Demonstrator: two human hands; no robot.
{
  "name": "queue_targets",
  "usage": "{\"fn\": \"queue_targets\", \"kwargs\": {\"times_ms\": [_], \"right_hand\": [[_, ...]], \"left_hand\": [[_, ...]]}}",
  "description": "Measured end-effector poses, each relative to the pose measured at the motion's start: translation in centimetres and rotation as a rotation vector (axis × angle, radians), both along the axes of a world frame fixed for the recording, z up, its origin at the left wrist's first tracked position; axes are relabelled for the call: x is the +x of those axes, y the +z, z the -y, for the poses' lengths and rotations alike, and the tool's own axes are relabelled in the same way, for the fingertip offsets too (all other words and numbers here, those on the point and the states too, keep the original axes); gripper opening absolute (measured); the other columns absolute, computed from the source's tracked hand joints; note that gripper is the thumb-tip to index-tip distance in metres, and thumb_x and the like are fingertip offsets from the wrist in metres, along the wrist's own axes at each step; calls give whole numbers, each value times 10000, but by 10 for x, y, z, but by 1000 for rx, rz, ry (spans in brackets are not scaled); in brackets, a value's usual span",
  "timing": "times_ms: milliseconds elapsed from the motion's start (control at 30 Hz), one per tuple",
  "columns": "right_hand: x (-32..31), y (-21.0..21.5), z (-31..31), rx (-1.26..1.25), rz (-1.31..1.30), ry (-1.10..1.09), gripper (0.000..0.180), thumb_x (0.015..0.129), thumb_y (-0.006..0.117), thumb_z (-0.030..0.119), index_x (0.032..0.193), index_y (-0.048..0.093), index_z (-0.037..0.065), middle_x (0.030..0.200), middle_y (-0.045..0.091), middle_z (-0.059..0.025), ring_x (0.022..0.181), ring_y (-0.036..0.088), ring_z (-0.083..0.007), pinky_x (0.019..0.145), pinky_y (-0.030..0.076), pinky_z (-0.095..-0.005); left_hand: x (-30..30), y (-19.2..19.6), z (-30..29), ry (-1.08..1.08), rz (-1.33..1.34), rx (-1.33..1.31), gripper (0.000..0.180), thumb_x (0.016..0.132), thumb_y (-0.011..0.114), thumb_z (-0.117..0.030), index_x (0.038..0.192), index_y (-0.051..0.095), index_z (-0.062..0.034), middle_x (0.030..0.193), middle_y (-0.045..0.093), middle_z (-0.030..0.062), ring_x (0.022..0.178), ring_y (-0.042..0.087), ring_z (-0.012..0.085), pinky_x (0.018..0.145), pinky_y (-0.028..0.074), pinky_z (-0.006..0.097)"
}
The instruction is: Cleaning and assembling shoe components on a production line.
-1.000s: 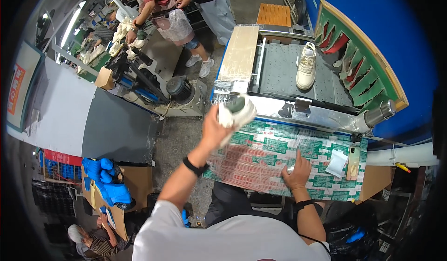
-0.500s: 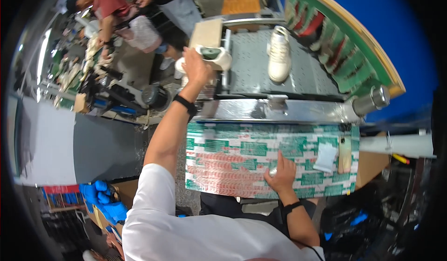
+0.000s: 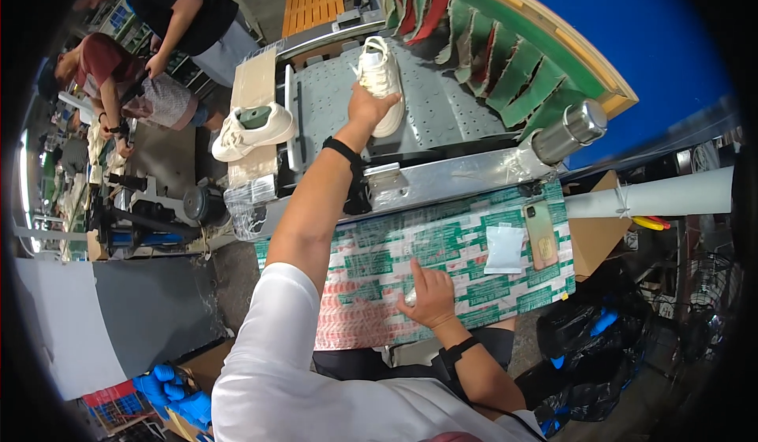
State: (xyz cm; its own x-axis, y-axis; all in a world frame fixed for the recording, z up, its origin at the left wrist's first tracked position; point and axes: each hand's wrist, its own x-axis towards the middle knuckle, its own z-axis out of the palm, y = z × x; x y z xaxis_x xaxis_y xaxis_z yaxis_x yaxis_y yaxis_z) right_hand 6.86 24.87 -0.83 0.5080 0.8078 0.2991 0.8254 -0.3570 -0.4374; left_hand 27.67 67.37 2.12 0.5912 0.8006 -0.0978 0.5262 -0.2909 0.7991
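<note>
A cream lace-up sneaker lies on the grey dimpled conveyor surface. My left hand reaches across the metal rail and closes on the near part of this shoe, its thumb across the upper. A second cream sneaker, with green showing inside its opening, sits to the left on a cardboard piece, apart from my hand. Over the printed green, white and red sheet, my right hand holds a small whitish object, mostly hidden, with the index finger stretched out.
Green and red flaps hang at the conveyor's far right opening. A metal cylinder stands at the rail's right end. A phone and a white packet lie on the sheet. Two people work at the upper left.
My left hand has moved right, from the sneaker on the cardboard to the one on the conveyor, and taken hold of it. The view has turned; my right hand stays over the sheet.
</note>
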Motion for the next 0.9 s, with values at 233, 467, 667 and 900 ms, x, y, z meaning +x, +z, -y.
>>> {"fn": "queue_targets", "kwargs": {"times_ms": [233, 467, 667, 900], "right_hand": [[-1, 2, -1, 28, -35, 29, 878, 807, 804, 393, 1542, 590, -36, 1118, 685, -139, 1007, 653, -339, 948, 521, -501], [1, -2, -5, 42, -11, 14, 889, 796, 804, 395, 1535, 586, -50, 1103, 668, -150, 1005, 629, -348, 955, 510, -511], [-3, 2, -11, 77, -3, 14, 901, 830, 795, 363, 1589, 528, -43, 1120, 649, -166, 1036, 619, -377, 973, 499, -526], [-11, -9, 3, 52, 50, 14, 897, 829, 796, 348, 1599, 525, -23, 1155, 652, -177, 1076, 622, -397, 998, 489, -527]], "left_hand": [[-39, 88, 7, 54, 381, -751, 543, 939, 891, -266, 1347, 728, 53, 1221, 819, 140, 1019, 811, 251, 890, 639, 375], [-222, 139, 124, -106, 467, -275, 695, 885, 934, -176, 1459, 595, 19, 1275, 768, 127, 1118, 740, 198, 985, 599, 360], [-385, 80, 267, 90, 380, -67, 1073, 831, 943, -180, 1664, 309, 55, 1441, 662, 235, 1364, 646, 294, 1128, 527, 428], [-448, 39, 328, 37, 180, -22, 915, 940, 848, -332, 1652, 401, 28, 1355, 696, 314, 1229, 706, 480, 1002, 572, 533]]}}
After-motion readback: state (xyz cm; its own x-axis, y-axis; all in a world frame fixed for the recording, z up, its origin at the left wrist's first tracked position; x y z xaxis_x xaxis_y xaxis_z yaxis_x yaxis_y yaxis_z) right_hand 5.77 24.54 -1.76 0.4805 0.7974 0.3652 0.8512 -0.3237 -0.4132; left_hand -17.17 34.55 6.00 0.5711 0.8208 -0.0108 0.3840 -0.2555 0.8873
